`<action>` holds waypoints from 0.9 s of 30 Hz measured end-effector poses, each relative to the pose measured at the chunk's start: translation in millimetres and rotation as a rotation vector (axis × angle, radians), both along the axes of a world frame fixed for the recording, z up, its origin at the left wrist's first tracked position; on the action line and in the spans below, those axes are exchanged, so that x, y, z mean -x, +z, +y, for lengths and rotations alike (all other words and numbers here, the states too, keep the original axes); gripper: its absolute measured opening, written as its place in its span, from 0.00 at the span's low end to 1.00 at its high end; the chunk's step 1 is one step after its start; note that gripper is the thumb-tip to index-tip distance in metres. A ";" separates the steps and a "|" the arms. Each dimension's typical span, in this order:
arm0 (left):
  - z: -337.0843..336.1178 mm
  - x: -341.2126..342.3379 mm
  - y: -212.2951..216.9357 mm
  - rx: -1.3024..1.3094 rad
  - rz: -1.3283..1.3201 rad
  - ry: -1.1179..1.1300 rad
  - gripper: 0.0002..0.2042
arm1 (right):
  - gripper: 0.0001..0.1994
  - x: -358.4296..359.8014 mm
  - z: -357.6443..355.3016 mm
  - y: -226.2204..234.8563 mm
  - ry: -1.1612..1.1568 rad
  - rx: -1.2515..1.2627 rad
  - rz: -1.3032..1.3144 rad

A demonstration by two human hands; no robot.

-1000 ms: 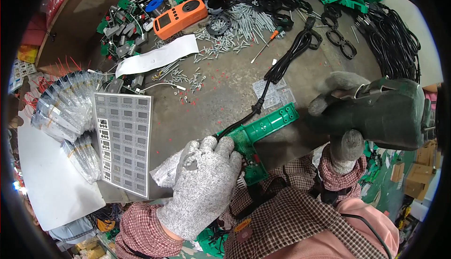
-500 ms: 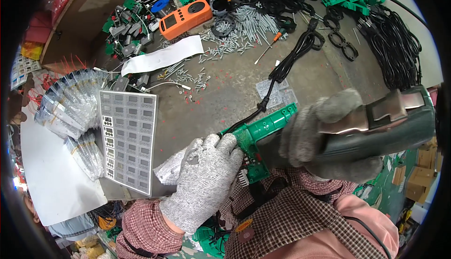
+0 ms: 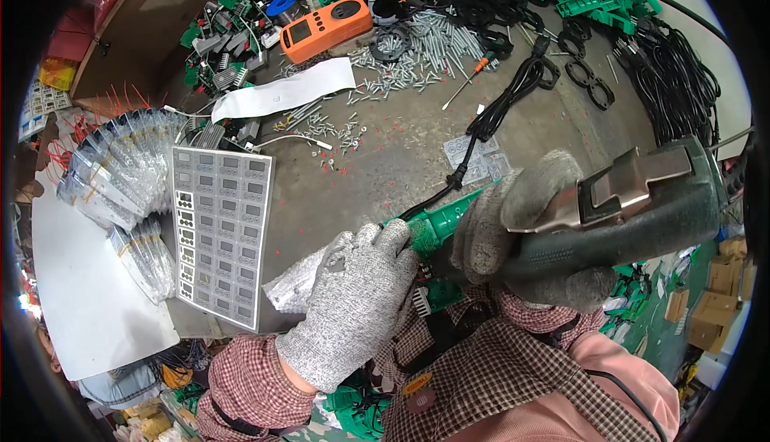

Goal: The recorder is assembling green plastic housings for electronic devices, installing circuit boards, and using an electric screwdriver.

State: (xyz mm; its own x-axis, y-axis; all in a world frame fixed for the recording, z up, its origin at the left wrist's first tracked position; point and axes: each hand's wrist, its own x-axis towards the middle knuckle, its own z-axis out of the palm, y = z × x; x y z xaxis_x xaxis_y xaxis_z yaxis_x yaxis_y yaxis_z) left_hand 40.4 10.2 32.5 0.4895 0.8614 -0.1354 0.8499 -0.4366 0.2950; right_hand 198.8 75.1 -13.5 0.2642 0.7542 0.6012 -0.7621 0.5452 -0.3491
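Note:
My left hand (image 3: 349, 302), in a speckled grey glove, grips a green plastic housing (image 3: 439, 221) at its near left part. A circuit board and a small finned heat sink (image 3: 421, 301) show at the housing's near end. From its far side runs a black power cord (image 3: 437, 199). My gloved right hand (image 3: 497, 217) is closed around a dark green power tool (image 3: 618, 237) with a metal clip, held over the housing's right side. The tool's working tip is hidden behind the hand and body.
A sheet of grey labels (image 3: 220, 237) lies to the left, beside bundled clear-wrapped parts (image 3: 120, 169). Farther back are an orange meter (image 3: 327, 29), a screw pile (image 3: 441, 45), a thin screwdriver (image 3: 467, 81) and circuit boards (image 3: 220, 49). Coiled black cords (image 3: 670, 81) lie far right.
My right hand and the power tool have moved left, covering more of the green housing. My left hand stays on the housing. The whole view has shifted slightly.

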 end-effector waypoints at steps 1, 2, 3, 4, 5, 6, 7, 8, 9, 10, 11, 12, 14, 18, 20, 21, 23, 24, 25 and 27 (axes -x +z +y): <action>0.8 0.1 0.6 0.025 -0.005 -0.003 0.10 | 0.43 2.2 -0.5 0.1 0.001 0.016 -0.007; -0.6 1.7 2.0 0.049 -0.009 -0.001 0.10 | 0.43 -3.1 -8.5 0.0 0.008 0.030 -0.014; -1.7 2.9 1.4 0.049 -0.010 0.006 0.10 | 0.43 -21.4 -10.4 -1.7 0.014 0.045 -0.021; -3.3 4.3 0.6 0.040 -0.031 0.020 0.10 | 0.43 -25.0 -10.1 -3.5 0.021 0.061 -0.028; -3.1 3.8 -0.2 0.031 -0.054 0.027 0.09 | 0.43 -21.3 -10.3 -2.3 0.019 0.076 -0.038; -3.3 3.4 -1.9 0.031 -0.057 0.028 0.09 | 0.43 -8.1 -9.4 -0.3 0.019 0.092 -0.047; -3.9 3.0 -4.2 0.019 -0.091 0.038 0.09 | 0.44 -2.9 -11.4 0.2 0.020 0.108 -0.056; -5.0 3.5 -4.7 0.005 -0.123 0.051 0.09 | 0.44 5.5 -6.8 2.3 0.023 0.123 -0.064; -6.2 3.5 -4.2 0.005 -0.124 0.056 0.09 | 0.44 -10.3 -15.3 0.5 0.028 0.138 -0.071; -7.5 3.1 -3.4 0.015 -0.126 0.069 0.08 | 0.44 -6.8 -15.7 1.1 0.032 0.153 -0.079; -6.9 2.5 -2.0 0.022 -0.130 0.075 0.08 | 0.44 -8.9 -18.2 2.5 0.030 0.166 -0.087; -6.0 3.3 -1.6 0.020 -0.132 0.074 0.08 | 0.44 -20.7 -26.0 7.3 0.028 0.180 -0.096; -2.4 6.3 -2.9 0.102 -0.112 0.079 0.11 | 0.45 -10.2 -8.2 5.2 0.025 0.206 -0.109; -27.3 8.9 -10.6 -0.071 -0.197 0.033 0.18 | 0.45 -18.5 7.6 7.1 0.006 0.253 -0.145; -58.1 20.6 -41.2 -0.179 -0.275 -0.069 0.18 | 0.42 -20.2 18.1 22.3 0.036 0.175 -0.235; -70.8 19.1 -58.1 -0.281 -0.364 -0.180 0.19 | 0.42 -25.6 18.4 27.1 0.048 0.167 -0.244; -79.3 12.8 -77.5 -0.367 -0.419 -0.090 0.19 | 0.38 -27.4 31.0 30.5 0.053 0.266 -0.010; -76.9 15.9 -81.2 -0.447 -0.467 -0.015 0.19 | 0.36 -27.4 35.9 30.4 0.109 0.226 -0.040; -67.9 15.1 -71.0 -0.458 -0.479 -0.010 0.19 | 0.36 -23.9 36.4 31.6 0.112 0.217 -0.054; -42.8 11.7 -31.6 -0.403 -0.533 -0.119 0.20 | 0.34 -17.6 44.1 40.7 0.128 0.243 -0.124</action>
